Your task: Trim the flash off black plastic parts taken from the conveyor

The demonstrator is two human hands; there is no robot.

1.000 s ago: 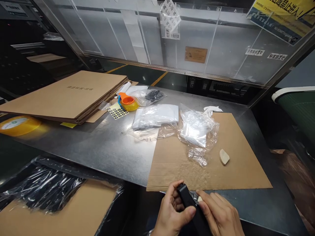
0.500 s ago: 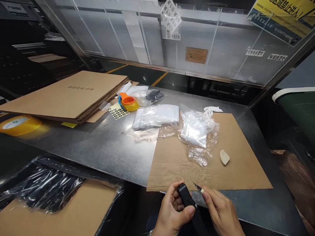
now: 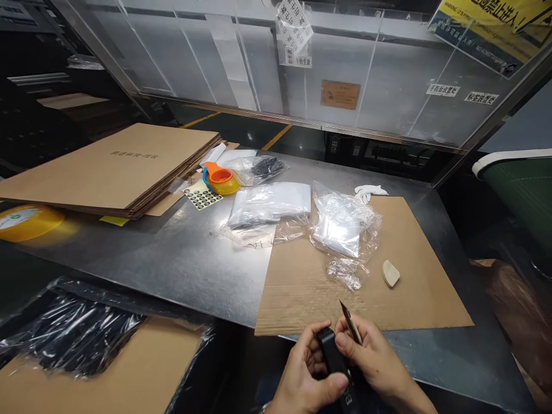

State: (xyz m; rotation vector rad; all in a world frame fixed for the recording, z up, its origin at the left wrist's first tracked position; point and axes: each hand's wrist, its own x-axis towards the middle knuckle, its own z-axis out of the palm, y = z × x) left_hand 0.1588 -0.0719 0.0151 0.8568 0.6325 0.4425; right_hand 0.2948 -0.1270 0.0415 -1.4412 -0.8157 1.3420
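Head cam, the only view: I'm watching a worker w/ both bare hands at the near edge of the table (image 3: 194,261), smooth grey metal w/ a soft sheen. L hand (image 3: 299,376) is wrapped round a black bar (image 3: 331,349), long, slim, rounded at the top corners, matte-looking, w/ white lettering partly hidden by the thumb; fingers grasp it firmly, thumb across the front. The bar's held tilted, just off the table's near edge. R hand (image 3: 374,356) grips a thin pointed tool (image 3: 351,323) btwn its fingers, dark tip angled up & away; R thumb sits right beside the bar, can't tell if it's touching.

Beyond the hands: a flat brown cardboard sheet (image 3: 302,299), faintly ribbed, w/ a small pale wedge (image 3: 390,274) on its R part, one side curved, matte. Near it, a crumpled clear plastic bag (image 3: 340,227), v. shiny, & to its L a glossy white pkt (image 3: 271,202) in clear film. Further L: orange-&-yellow tape dispenser (image 3: 221,177), sheet of round dark stickers (image 3: 202,195), then a thick stack of flat cardboard (image 3: 116,164). Bottom L, wrinkled, glossy black plastic (image 3: 86,328) next to more plain brown board.
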